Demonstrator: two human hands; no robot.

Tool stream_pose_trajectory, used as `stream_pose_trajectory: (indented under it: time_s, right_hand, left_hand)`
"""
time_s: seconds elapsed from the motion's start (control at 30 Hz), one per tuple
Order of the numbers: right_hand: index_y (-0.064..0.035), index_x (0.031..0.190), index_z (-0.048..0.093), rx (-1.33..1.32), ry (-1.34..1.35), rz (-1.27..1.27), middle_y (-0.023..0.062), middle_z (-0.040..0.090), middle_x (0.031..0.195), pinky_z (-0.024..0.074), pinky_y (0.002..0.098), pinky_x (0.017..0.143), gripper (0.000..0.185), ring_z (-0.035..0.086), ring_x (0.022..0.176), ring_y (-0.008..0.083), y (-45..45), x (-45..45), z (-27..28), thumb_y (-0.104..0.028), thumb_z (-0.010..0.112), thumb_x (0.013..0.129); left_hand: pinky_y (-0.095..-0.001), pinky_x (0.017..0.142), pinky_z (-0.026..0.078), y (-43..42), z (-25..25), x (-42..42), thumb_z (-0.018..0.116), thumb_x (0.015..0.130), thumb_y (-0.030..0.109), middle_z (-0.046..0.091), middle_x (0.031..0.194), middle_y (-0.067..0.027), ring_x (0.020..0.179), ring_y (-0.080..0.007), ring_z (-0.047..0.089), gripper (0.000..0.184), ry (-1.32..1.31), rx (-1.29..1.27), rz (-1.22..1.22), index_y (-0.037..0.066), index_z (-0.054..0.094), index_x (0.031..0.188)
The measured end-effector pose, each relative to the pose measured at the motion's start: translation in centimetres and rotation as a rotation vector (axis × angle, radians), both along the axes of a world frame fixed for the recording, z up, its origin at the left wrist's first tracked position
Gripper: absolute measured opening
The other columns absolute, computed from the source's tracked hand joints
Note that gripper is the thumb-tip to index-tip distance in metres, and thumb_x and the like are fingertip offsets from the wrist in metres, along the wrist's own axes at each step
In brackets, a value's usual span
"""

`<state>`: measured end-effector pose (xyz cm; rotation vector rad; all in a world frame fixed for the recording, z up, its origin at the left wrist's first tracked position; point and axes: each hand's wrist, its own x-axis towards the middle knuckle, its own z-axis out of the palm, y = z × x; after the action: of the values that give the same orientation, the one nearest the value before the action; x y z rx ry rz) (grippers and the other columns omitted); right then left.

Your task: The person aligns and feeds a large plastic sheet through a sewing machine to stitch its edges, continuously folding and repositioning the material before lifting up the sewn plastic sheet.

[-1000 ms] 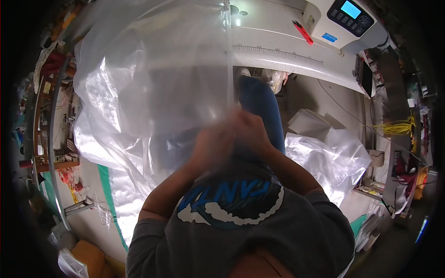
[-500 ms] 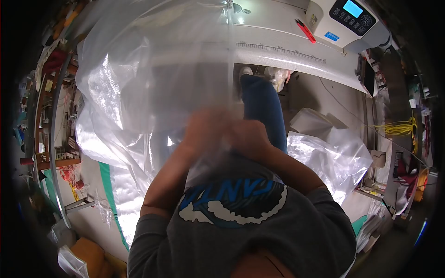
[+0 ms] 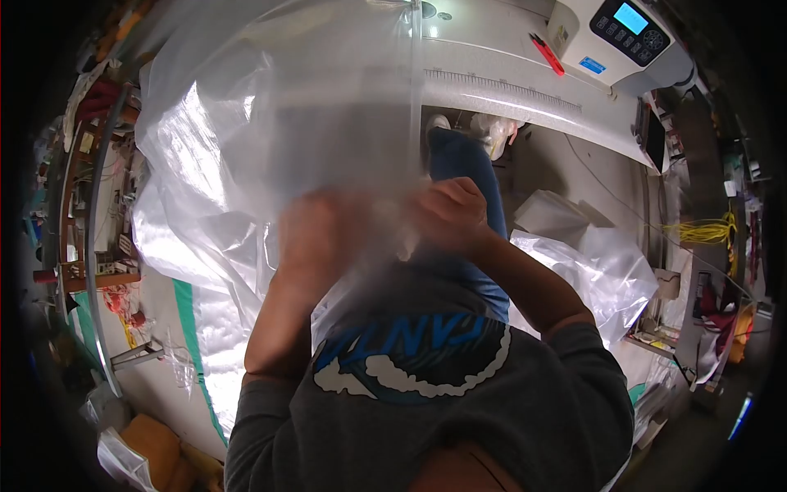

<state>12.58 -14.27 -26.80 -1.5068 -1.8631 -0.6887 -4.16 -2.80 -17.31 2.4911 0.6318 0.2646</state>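
A large clear plastic sheet (image 3: 344, 123) hangs from the table down to my lap, its right edge running straight down to my hands. My right hand (image 3: 452, 211) is closed on the sheet's lower right part, knuckles up. My left hand (image 3: 316, 230) is curled on the same film further left, smeared by motion, its fingertips hidden. Between the two hands the gathered film is blurred.
On the white table (image 3: 492, 51) ahead lie a printed ruler scale (image 3: 508, 86) and a red cutter (image 3: 548, 54). A machine with a lit screen (image 3: 630, 18) stands at the right. More crumpled plastic film (image 3: 586, 275) lies on my right. Shelves (image 3: 78, 205) line the left.
My hands have moved apart: the left went left, the right a little right and up. The film between them has spread, and the view has shifted slightly.
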Motion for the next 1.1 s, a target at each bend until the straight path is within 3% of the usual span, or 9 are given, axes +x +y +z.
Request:
stream_pose_trajectory:
  time_s: [0.07, 0.1, 0.13, 0.2, 0.23, 0.47, 0.67, 0.73, 1.1]
  right_hand:
    - [-0.0139, 0.086, 0.069, -0.026, 0.083, 0.03, -0.006, 0.062, 0.085, 0.042, 0.0278, 0.07, 0.023, 0.055, 0.08, 0.012, 0.0, 0.0, 1.1, -0.019, 0.073, 0.064]
    - [-0.0139, 0.086, 0.069, -0.022, 0.069, 0.028, -0.006, 0.062, 0.085, 0.042, 0.0278, 0.07, 0.023, 0.055, 0.08, 0.012, 0.2, 0.1, 1.2, -0.019, 0.073, 0.064]
    - [-0.0133, 0.087, 0.069, 0.006, 0.12, 0.062, -0.0054, 0.063, 0.086, 0.042, 0.0281, 0.069, 0.024, 0.056, 0.078, 0.0125, 0.4, 0.1, 1.0, -0.018, 0.074, 0.064]
    - [-0.0128, 0.088, 0.07, 0.032, 0.156, 0.1, -0.0049, 0.064, 0.086, 0.0419, 0.0285, 0.068, 0.025, 0.056, 0.077, 0.013, 0.9, 0.3, 0.6, -0.017, 0.075, 0.064]
    - [-0.0126, 0.088, 0.07, 0.03, 0.166, 0.05, -0.0046, 0.065, 0.087, 0.0421, 0.029, 0.067, 0.025, 0.056, 0.078, 0.0133, 1.3, 0.4, 0.4, -0.015, 0.075, 0.063]
    - [-0.0134, 0.094, 0.068, 0.015, 0.168, -0.084, -0.0047, 0.066, 0.094, 0.0423, 0.0307, 0.068, 0.031, 0.055, 0.081, 0.014, 4.4, 3.2, -1.0, -0.012, 0.074, 0.064]
    - [-0.0145, 0.096, 0.065, 0.072, 0.045, -0.137, -0.0066, 0.066, 0.099, 0.0412, 0.0307, 0.068, 0.03, 0.055, 0.082, 0.0136, 7.2, 6.4, -1.3, -0.013, 0.072, 0.066]
    - [-0.0145, 0.093, 0.065, 0.065, 0.041, -0.14, -0.0069, 0.066, 0.099, 0.0408, 0.0303, 0.068, 0.027, 0.055, 0.082, 0.0132, 8.0, 7.3, -0.7, -0.013, 0.071, 0.067]
    - [-0.014, 0.09, 0.067, -0.16, 0.053, -0.207, -0.0012, 0.062, 0.093, 0.0385, 0.035, 0.074, 0.02, 0.055, 0.081, 0.0165, 12.9, 11.5, 4.4, -0.012, 0.069, 0.07]
  left_hand:
    - [-0.0342, 0.066, 0.051, 0.3, 0.5, 1.2, 0.062, 0.085, 0.011, 0.068, 0.091, -0.0134, 0.078, -0.0308, 0.064, 0.016, -0.213, 0.386, 0.019, 0.004, 0.065, 0.098]
    - [-0.0387, 0.085, 0.049, 0.2, 0.7, 2.5, 0.06, 0.087, 0.013, 0.064, 0.113, -0.0109, 0.104, -0.0283, 0.06, 0.026, -0.193, 0.302, -0.014, 0.006, 0.062, 0.112]
    - [-0.0387, 0.085, 0.049, 1.0, 0.1, 3.6, 0.06, 0.087, 0.013, 0.064, 0.113, -0.0109, 0.104, -0.0283, 0.06, 0.026, -0.207, 0.303, -0.016, 0.006, 0.062, 0.112]
    - [-0.0495, 0.102, 0.036, 2.8, -2.9, 6.2, 0.057, 0.09, 0.018, 0.053, 0.133, -0.0054, 0.127, -0.025, 0.045, 0.036, -0.161, 0.614, -0.212, 0.009, 0.056, 0.124]
    - [-0.0563, 0.109, 0.023, 3.8, -4.5, 7.0, 0.054, 0.092, 0.025, 0.041, 0.144, -0.0003, 0.138, -0.0213, 0.03, 0.044, -0.037, 0.556, -0.235, 0.012, 0.048, 0.134]
    - [-0.0541, 0.109, 0.024, 8.0, -5.8, 11.5, 0.052, 0.093, 0.032, 0.043, 0.143, -0.0002, 0.137, -0.0223, 0.033, 0.049, 0.008, 0.605, -0.139, 0.016, 0.043, 0.138]
    - [-0.0526, 0.105, 0.027, 12.9, -5.6, 15.6, 0.057, 0.09, 0.034, 0.051, 0.135, -0.0027, 0.128, -0.0242, 0.044, 0.037, -0.165, 0.434, -0.089, 0.016, 0.052, 0.121]
    - [-0.0482, 0.101, 0.031, 15.0, -5.5, 17.1, 0.059, 0.088, 0.032, 0.055, 0.128, -0.003, 0.119, -0.0247, 0.05, 0.029, -0.206, 0.353, -0.152, 0.014, 0.054, 0.109]
    - [-0.0379, 0.091, 0.04, 24.4, -8.6, 25.7, 0.059, 0.085, 0.021, 0.066, 0.094, -0.0063, 0.089, -0.0267, 0.062, 0.019, -0.454, 0.297, -0.114, 0.01, 0.058, 0.101]
